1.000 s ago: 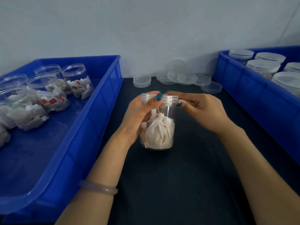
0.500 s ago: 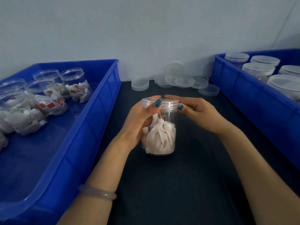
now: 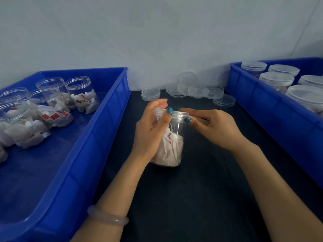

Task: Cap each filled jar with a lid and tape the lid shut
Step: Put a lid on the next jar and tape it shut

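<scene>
Clear jar (image 3: 172,145) upright on dark tabletop (image 3: 192,198), white sachets in its lower half, lid (image 3: 176,114) seated on its mouth. Around jar's left side, left hand (image 3: 150,131) curled, thumb on lid rim. At lid's right edge, right hand (image 3: 215,127) pinching. Left of jar: blue crate (image 3: 97,137) with open filled jars (image 3: 82,95). Right of jar: second blue crate (image 3: 272,109) with capped jars (image 3: 276,81). Behind jar: loose lids (image 3: 197,90) stacked near wall.

Left hand (image 3: 151,131) curled round the jar (image 3: 174,151), thumb at its rim; right hand (image 3: 215,128) opposite it, thumb and fingers pinching the lid (image 3: 178,114) edge.
</scene>
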`<state>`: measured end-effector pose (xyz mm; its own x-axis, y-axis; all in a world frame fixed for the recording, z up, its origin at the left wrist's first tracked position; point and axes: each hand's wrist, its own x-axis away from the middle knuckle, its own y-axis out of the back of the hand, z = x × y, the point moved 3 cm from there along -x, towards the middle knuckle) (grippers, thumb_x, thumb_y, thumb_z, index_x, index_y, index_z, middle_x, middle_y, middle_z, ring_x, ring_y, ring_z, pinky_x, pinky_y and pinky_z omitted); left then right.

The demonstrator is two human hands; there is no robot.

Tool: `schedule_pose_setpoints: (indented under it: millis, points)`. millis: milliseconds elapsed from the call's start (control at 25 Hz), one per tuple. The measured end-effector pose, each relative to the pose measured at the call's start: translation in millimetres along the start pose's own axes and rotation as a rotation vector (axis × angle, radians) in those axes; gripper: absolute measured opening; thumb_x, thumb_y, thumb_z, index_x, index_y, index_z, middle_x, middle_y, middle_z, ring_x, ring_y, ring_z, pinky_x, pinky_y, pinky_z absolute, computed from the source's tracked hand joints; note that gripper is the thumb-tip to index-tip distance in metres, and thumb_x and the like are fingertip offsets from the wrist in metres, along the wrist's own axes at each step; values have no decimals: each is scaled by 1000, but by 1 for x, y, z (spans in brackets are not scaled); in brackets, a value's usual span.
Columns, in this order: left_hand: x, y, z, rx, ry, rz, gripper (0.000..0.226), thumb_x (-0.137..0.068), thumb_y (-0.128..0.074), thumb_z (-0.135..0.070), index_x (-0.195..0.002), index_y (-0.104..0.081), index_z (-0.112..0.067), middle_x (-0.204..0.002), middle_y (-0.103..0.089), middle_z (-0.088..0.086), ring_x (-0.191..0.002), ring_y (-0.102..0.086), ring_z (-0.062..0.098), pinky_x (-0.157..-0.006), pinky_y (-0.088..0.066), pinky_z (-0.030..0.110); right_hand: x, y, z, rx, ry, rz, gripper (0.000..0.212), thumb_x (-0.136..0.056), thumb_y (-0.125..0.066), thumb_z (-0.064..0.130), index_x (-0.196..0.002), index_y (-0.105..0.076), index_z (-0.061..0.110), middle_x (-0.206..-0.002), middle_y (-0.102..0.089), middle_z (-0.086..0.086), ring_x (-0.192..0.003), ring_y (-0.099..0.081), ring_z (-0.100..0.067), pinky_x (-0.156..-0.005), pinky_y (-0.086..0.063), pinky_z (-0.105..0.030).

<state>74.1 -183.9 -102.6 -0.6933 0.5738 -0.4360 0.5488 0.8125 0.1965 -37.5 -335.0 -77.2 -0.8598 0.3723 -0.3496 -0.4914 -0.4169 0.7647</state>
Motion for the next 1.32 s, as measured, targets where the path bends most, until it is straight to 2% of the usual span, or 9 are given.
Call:
schedule_pose_setpoints:
  millis: [120,320,440,560,680,840,1080,1240,1320]
  points:
    - [-2,-1,5,34,81,82,86,-57,-76,-76,-132,-43,-47,-130,-60,-15,-114,-60,-5,-82,-54,17,0,-2,-2,-74,41,54,55,-83,-40,74,-132,-55,53,-73,-71,16,-55,-59,1,-60,-46,-21]
    - [-9,10,10,-16,186,42,93,-55,-71,-81,-137,-39,-50,-119,-51,-32,-104,-52,-23,-73,-45,2,2,-8,0,-11,97,76,42,-103,-33,52,-144,-42,49,-67,-54,33,-70,-54,7,-66,-36,-16]
    - [-10,14,9,-48,184,3,93,-54,-77,-77,-136,-44,-47,-112,-55,-29,-97,-55,-21,-75,-47,8,2,-8,0,29,110,59,43,-104,-36,36,-145,-39,50,-74,-51,35,-81,-54,5,-72,-39,-17]
    - [-9,15,8,-30,161,-16,93,-50,-78,-71,-133,-46,-43,-107,-64,-21,-97,-63,-8,-79,-53,15,1,-5,0,68,121,36,46,-99,-31,53,-143,-43,47,-72,-53,27,-79,-57,-4,-71,-44,-28]
    - [-9,11,0,-3,130,22,92,-54,-82,-68,-133,-47,-37,-99,-64,-38,-95,-60,-18,-71,-47,3,1,-1,-5,24,92,52,59,-84,-22,71,-135,-47,54,-69,-61,16,-73,-59,-3,-70,-45,-30]
    - [-10,12,-5,102,144,51,90,-52,-78,-61,-132,-49,-34,-97,-62,-44,-96,-60,-19,-70,-46,1,-1,-2,-7,-142,79,80,33,-89,-36,75,-120,-46,70,-106,-72,11,-100,-66,-12,-91,-51,-45]
    - [-7,11,-7,197,178,135,96,-42,-85,-69,-127,-53,-38,-111,-68,-29,-109,-63,-5,-91,-56,23,-2,-2,-7,-283,50,206,50,-86,-39,74,-135,-38,67,-135,-54,31,-125,-54,-5,-106,-45,-46]
    - [-6,10,-4,244,227,155,105,-31,-82,-80,-123,-59,-34,-117,-70,-14,-116,-63,7,-106,-46,35,-1,1,-4,-279,75,170,35,-86,-40,76,-120,-45,76,-126,-59,36,-119,-57,2,-103,-48,-44]
    - [-6,9,-5,224,232,179,104,-33,-79,-82,-123,-60,-34,-118,-69,-16,-115,-62,3,-103,-45,30,0,2,-3,-246,74,123,30,-79,-40,78,-109,-45,82,-118,-66,31,-112,-62,-1,-98,-51,-44]
